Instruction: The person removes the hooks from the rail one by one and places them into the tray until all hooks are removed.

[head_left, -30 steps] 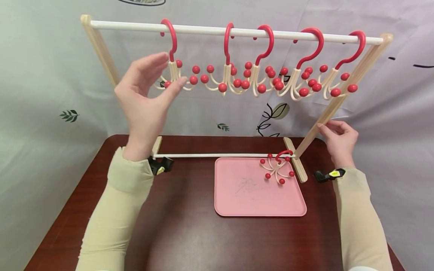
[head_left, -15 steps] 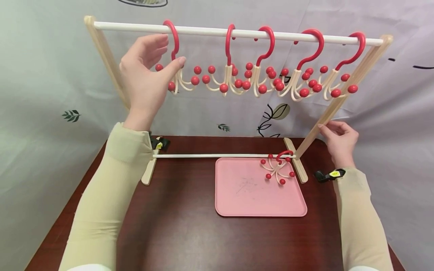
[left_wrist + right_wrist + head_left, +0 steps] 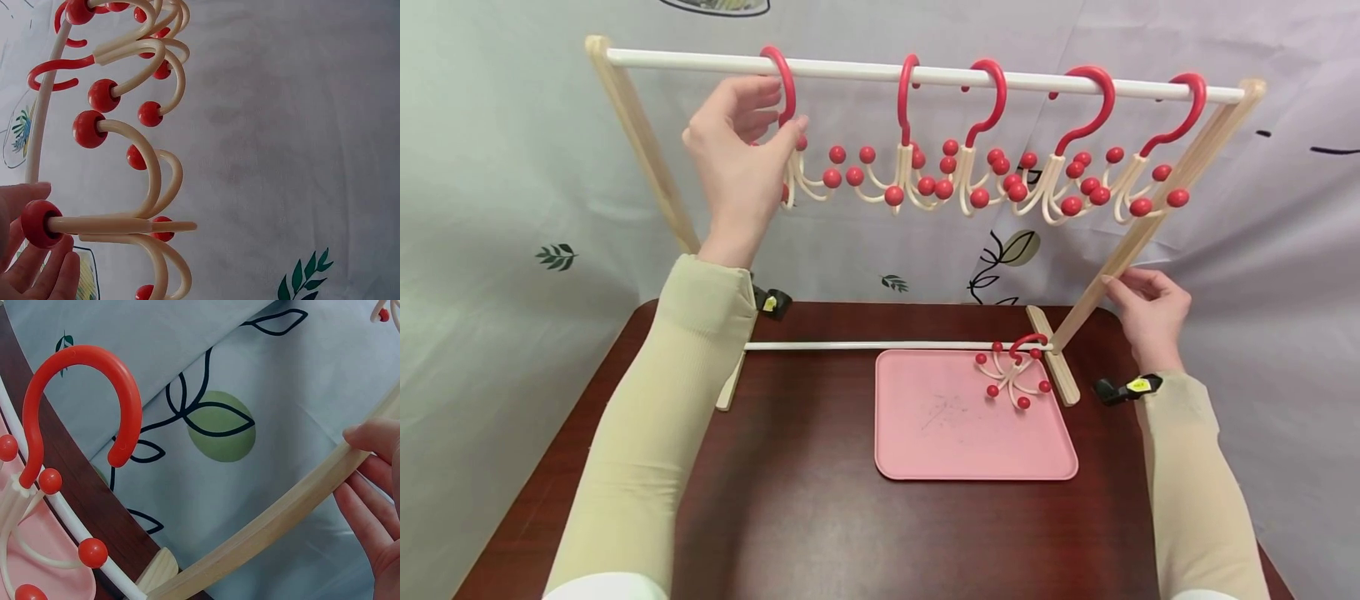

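My left hand is at the leftmost octopus hanger, thumb and fingers about its red hook, which hangs over the white rod. In the left wrist view, one of that hanger's red balls covers the grip of the fingers. With thumb and fingers, my right hand pinches the right wooden post of the rack; the right wrist view shows this post from close by. Several more hangers, such as this one, hang along the rod to the right.
A pink tray lies on the dark red table, with one more octopus hanger at its back right. Behind it runs the rack's lower white rod. A patterned cloth hangs behind the rack.
My left hand has risen from the leftmost hanger's body to its hook and closed in around it. That hanger has shifted slightly. My right hand keeps its place on the post.
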`<action>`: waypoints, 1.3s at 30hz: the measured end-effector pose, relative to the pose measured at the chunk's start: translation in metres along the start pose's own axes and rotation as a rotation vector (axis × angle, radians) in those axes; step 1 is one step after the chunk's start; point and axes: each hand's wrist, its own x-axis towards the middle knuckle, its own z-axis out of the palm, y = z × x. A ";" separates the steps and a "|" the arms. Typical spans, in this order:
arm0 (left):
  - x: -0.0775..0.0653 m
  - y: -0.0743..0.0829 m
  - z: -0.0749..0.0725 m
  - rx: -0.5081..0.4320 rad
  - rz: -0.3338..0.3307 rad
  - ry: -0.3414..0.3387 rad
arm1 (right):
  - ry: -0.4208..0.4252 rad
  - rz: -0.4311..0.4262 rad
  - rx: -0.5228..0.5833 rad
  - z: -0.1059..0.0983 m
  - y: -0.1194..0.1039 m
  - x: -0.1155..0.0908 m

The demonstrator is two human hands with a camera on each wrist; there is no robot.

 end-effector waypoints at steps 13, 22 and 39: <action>0.006 -0.005 -0.006 -0.048 0.033 0.088 | 0.004 -0.010 0.029 0.000 0.000 0.001; 0.003 0.008 -0.012 -0.071 -0.069 0.086 | -0.002 0.002 0.007 0.000 0.000 0.001; 0.001 0.023 -0.021 -0.191 -0.015 0.165 | -0.003 -0.015 0.017 0.001 0.001 0.001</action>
